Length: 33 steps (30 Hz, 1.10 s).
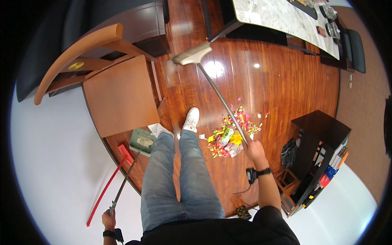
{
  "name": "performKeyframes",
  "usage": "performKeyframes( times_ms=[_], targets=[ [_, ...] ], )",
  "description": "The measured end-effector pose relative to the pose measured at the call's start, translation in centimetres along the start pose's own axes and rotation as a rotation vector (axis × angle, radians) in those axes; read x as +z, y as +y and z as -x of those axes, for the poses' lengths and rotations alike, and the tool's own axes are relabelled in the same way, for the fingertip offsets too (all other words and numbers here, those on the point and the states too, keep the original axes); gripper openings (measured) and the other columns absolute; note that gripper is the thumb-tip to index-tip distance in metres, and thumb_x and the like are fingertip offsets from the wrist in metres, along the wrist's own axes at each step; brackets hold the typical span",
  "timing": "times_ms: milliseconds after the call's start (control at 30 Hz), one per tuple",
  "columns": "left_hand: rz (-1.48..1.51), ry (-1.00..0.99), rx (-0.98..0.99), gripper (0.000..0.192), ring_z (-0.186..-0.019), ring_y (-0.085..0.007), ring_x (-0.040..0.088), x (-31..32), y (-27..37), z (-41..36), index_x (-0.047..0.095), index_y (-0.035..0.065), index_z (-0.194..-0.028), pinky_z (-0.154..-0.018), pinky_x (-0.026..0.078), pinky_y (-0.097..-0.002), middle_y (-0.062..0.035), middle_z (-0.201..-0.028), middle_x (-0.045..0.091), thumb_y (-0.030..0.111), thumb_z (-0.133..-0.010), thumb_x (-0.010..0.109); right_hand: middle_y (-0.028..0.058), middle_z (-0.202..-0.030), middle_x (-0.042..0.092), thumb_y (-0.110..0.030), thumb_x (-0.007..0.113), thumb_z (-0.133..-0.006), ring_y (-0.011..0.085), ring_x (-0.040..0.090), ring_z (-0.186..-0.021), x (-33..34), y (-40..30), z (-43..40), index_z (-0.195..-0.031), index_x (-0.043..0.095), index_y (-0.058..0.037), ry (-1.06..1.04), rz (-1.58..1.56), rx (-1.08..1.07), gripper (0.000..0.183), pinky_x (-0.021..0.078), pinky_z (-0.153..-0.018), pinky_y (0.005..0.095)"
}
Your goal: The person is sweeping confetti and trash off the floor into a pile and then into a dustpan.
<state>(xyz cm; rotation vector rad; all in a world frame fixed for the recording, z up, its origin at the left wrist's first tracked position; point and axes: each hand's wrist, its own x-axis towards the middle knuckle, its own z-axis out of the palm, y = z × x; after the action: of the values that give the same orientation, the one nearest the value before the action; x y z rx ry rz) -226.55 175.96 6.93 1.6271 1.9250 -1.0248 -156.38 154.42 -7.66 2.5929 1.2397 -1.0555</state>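
My right hand grips the metal handle of a broom, which reaches forward from me. The pale broom head, slightly blurred, is near a leg of the marble-topped table. Low on the left, my left hand holds the grey handle of a long-handled dustpan. The green dustpan rests on the floor beside my leg and has some litter in it. Under my right hand and the broom handle lies a pile of colourful paper scraps, with a plastic bottle and crumpled wrappers among them.
A wooden chair stands at the left, close to the dustpan. A red long-handled tool leans by the wall. The marble-topped table is at the far right. A dark shelf unit with books and a wooden stool stand at the right.
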Motion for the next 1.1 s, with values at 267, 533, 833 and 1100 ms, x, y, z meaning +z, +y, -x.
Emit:
performKeyframes(
  times_ms=[267,533,833,1100],
  targets=[
    [-0.013,0.018,0.02,0.032,-0.057,-0.036,0.059,1.0,-0.1,-0.2,0.065,0.0015,-0.076,-0.054,0.043,-0.0451,-0.0182,-0.06,0.059,0.033,-0.083,0.06,0.0243,-0.074,0.062,-0.022,0.054,-0.087,0.0414,0.062,-0.066,2.1,0.0,-14.2,-0.134,0.042,-0.0118,0.161,-0.005,-0.172,0.05,0.0483,-0.059,0.0528],
    [0.0,-0.006,-0.043,0.033,-0.057,-0.0367,0.059,1.6,-1.0,0.5,0.064,0.0021,-0.075,-0.054,0.043,-0.0456,-0.0181,-0.06,0.059,0.034,-0.083,0.06,0.0272,-0.074,0.06,-0.023,0.055,-0.089,0.0442,0.06,-0.069,3.3,0.1,0.0,-0.135,0.043,-0.0112,0.132,-0.24,-0.137,0.049,0.0486,-0.061,0.0522],
    [0.008,-0.027,-0.03,0.035,-0.056,-0.0353,0.059,1.7,0.1,0.9,0.064,0.0011,-0.075,-0.053,0.043,-0.0446,-0.0182,-0.059,0.058,0.034,-0.084,0.058,0.0256,-0.082,0.062,-0.019,0.056,-0.087,0.0422,0.061,-0.071,1.1,-0.5,-0.2,-0.131,0.047,-0.0083,0.022,-0.047,-0.004,0.046,0.0496,-0.061,0.0506],
    [-0.019,-0.02,0.003,0.036,-0.056,-0.0357,0.059,1.2,0.5,0.8,0.066,0.0009,-0.078,-0.052,0.043,-0.0446,-0.0187,-0.06,0.06,0.036,-0.084,0.059,0.0257,-0.08,0.063,-0.026,0.048,-0.089,0.0441,0.062,-0.073,5.3,1.5,-4.2,-0.14,0.034,-0.0209,-0.108,-0.043,0.17,0.053,0.0491,-0.066,0.0548]
  ],
)
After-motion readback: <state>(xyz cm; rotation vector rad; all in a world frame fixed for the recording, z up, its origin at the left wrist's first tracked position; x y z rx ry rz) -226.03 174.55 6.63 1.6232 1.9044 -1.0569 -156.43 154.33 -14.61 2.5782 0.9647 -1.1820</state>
